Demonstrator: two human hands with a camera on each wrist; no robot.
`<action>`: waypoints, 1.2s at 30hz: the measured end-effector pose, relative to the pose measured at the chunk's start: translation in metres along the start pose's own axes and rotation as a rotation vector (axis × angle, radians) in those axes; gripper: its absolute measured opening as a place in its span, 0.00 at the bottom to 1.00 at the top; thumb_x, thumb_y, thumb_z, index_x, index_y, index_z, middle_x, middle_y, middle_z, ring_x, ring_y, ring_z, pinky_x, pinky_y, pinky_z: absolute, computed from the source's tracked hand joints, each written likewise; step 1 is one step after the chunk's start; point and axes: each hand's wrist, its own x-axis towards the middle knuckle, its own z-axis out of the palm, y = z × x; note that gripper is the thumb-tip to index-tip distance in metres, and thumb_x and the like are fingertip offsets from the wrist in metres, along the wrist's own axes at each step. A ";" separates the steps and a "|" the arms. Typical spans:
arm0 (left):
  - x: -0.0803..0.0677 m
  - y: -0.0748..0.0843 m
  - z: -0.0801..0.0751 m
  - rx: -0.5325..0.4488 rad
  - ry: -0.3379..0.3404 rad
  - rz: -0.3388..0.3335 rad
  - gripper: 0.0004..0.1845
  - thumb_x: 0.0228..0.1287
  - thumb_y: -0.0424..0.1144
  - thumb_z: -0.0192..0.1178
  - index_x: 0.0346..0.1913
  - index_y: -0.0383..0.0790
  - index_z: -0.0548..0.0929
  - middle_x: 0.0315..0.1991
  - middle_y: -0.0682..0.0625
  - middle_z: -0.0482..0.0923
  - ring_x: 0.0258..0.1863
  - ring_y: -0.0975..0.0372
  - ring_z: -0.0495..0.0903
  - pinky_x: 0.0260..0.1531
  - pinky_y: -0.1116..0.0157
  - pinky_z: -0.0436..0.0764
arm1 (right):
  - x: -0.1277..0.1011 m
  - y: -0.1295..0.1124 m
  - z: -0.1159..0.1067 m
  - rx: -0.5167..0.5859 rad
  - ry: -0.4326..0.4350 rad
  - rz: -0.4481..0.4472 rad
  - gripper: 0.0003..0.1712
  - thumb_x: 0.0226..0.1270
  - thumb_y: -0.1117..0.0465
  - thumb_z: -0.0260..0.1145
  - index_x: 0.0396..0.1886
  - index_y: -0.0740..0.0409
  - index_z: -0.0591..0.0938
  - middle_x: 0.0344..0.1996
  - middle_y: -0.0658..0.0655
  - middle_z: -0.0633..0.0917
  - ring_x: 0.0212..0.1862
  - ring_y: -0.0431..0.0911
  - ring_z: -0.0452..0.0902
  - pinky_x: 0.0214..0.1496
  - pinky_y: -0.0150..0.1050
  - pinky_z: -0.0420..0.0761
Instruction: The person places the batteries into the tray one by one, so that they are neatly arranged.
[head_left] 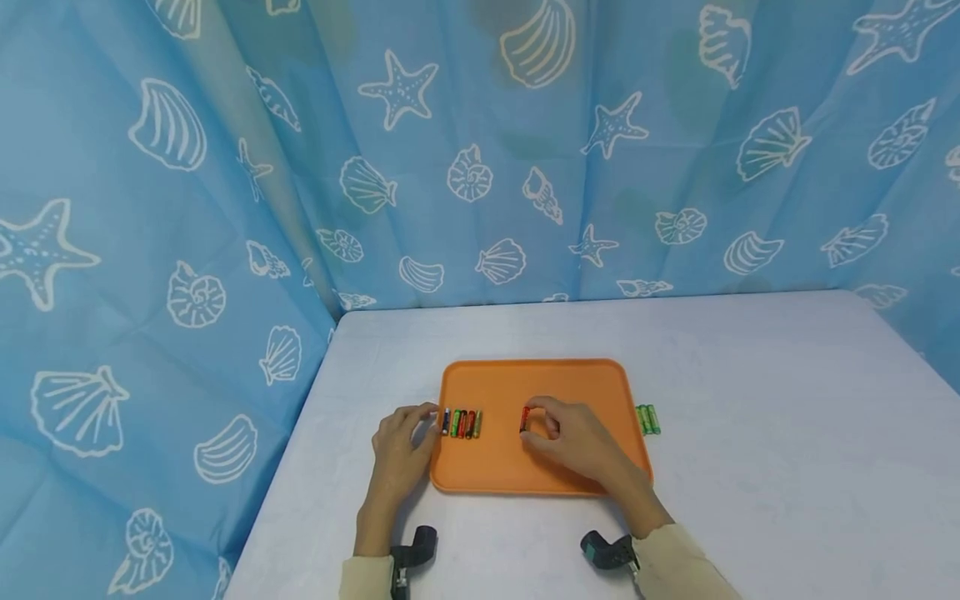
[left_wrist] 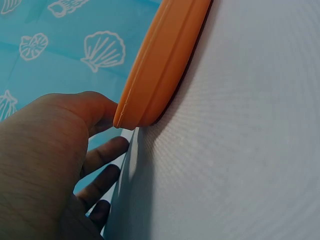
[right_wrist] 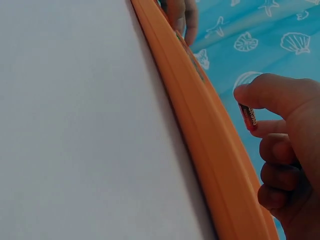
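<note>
Over the middle of an orange tray [head_left: 495,467], my right hand [head_left: 573,437] pinches a small red and black battery [right_wrist: 247,117] end to end between thumb and index finger. Its other fingers are curled in toward the palm. At the tray's left rim rests my left hand [head_left: 401,454], fingers loosely bent and holding nothing. The left wrist view shows the left thumb [left_wrist: 100,107] right at the tray's edge, the other fingers spread below it. Beside this hand, several batteries [head_left: 462,423] in blue, green, red and gold lie side by side in a row inside the tray.
Green batteries [head_left: 648,419] lie on the white tablecloth [head_left: 765,442] just past the tray's right rim. A blue curtain [head_left: 465,233] with white shell prints hangs behind the table and along its left side. Each wrist wears a black camera mount [head_left: 611,552].
</note>
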 end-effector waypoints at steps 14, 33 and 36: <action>-0.004 0.003 0.005 -0.009 -0.016 -0.009 0.16 0.69 0.41 0.62 0.58 0.49 0.83 0.53 0.49 0.78 0.62 0.46 0.68 0.63 0.41 0.55 | 0.007 -0.007 0.013 -0.043 -0.070 0.088 0.30 0.60 0.47 0.75 0.60 0.52 0.82 0.15 0.44 0.69 0.19 0.37 0.61 0.23 0.34 0.62; -0.001 -0.001 0.000 -0.015 -0.011 -0.024 0.16 0.70 0.41 0.62 0.59 0.51 0.82 0.53 0.51 0.77 0.63 0.49 0.67 0.65 0.44 0.52 | 0.028 -0.030 0.038 -0.163 -0.111 0.039 0.30 0.62 0.48 0.73 0.61 0.55 0.80 0.17 0.45 0.71 0.21 0.39 0.64 0.25 0.36 0.65; -0.001 0.000 0.000 -0.017 -0.010 -0.019 0.16 0.69 0.41 0.62 0.59 0.50 0.82 0.53 0.50 0.77 0.63 0.48 0.67 0.65 0.43 0.53 | 0.030 -0.030 0.039 -0.175 -0.115 0.037 0.30 0.62 0.48 0.73 0.61 0.55 0.80 0.17 0.45 0.71 0.22 0.39 0.65 0.24 0.36 0.65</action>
